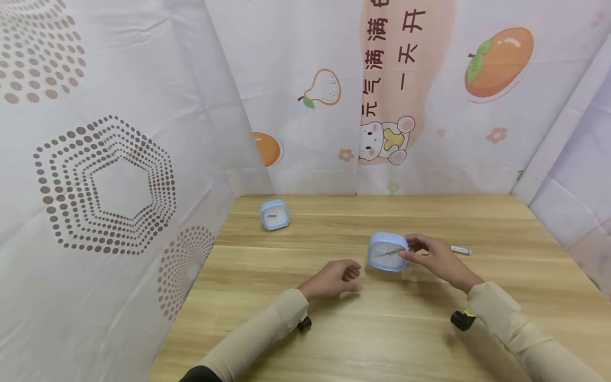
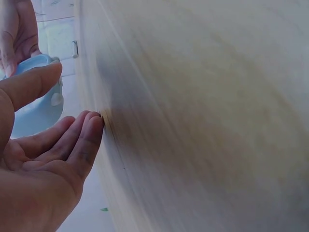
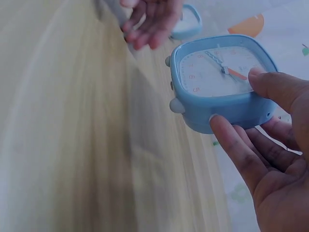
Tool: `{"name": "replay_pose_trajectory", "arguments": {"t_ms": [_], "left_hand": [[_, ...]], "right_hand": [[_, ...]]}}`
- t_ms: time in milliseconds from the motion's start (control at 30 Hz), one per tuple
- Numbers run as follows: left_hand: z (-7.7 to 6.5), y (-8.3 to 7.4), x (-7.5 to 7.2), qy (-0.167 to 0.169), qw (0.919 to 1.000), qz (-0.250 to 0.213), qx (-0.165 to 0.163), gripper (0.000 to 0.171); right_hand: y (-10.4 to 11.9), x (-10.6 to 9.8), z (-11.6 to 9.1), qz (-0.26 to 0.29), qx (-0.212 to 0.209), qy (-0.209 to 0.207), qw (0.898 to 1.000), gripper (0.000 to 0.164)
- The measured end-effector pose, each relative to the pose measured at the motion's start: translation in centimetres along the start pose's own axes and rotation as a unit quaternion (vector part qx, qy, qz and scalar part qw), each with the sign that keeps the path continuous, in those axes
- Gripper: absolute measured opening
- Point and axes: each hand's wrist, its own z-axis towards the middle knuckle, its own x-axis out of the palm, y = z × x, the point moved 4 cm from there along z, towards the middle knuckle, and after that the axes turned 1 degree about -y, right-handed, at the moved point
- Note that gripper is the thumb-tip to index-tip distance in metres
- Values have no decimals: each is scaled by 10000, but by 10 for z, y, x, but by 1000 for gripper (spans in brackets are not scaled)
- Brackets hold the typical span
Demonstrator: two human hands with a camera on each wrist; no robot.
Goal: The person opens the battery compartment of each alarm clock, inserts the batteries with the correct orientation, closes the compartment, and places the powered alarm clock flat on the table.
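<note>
My right hand (image 1: 436, 258) grips a light blue alarm clock (image 1: 385, 252) by its right side, thumb over the face and fingers behind. In the right wrist view the clock (image 3: 224, 82) has a white dial, an orange hand and small feet along one side. Just left of it in the head view, my left hand (image 1: 332, 279) holds nothing, its fingers loosely bent and the thumb apart. The left wrist view shows this hand (image 2: 53, 140) with the clock (image 2: 41, 113) beyond its thumb.
A second light blue alarm clock (image 1: 275, 215) stands at the table's back left. A small white marker-like stick (image 1: 460, 250) lies on the wooden table (image 1: 305, 239) beyond my right hand. Printed curtains (image 1: 296, 132) hang behind the table and along the left side.
</note>
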Motion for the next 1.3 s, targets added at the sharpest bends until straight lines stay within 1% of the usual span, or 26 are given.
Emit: {"name": "replay_pose_trajectory", "arguments": {"t_ms": [100, 167, 267, 433, 500, 633, 700, 800, 1067, 1233, 1300], "left_hand": [[0, -1, 1, 75, 10000, -1, -23, 48], [0, -1, 2, 116, 9999, 18, -84, 48], [-1, -2, 1, 162, 9997, 78, -147, 49], [-2, -4, 1, 263, 9993, 218, -140, 51], [-2, -4, 0, 309, 9991, 256, -138, 52], [-1, -4, 1, 376, 9988, 281, -159, 53], [-1, -3, 2, 391, 9987, 288, -168, 53], [0, -2, 3, 392, 9986, 324, -159, 52], [-1, -3, 2, 362, 9986, 332, -200, 51], [-1, -3, 2, 357, 9984, 389, -179, 52], [-1, -3, 3, 361, 9984, 403, -192, 52]], "right_hand": [[-2, -8, 4, 33, 42, 17, 10000, 49], [-4, -13, 6, -46, 107, 29, 9999, 52], [-5, -20, 12, -4, 190, 22, 9998, 56], [-10, -28, 20, 124, 90, -64, 9999, 57], [-13, -32, 23, 63, 76, -104, 9999, 57], [-19, -39, 28, -233, 81, -189, 9995, 59], [-21, -43, 31, -425, 61, -258, 9987, 59], [-24, -48, 36, -502, 93, -323, 9982, 58], [-25, -59, 52, -357, 186, -355, 9986, 57], [-34, -69, 60, -489, 248, -543, 9970, 54], [-39, -73, 62, -497, 201, -624, 9966, 53]]}}
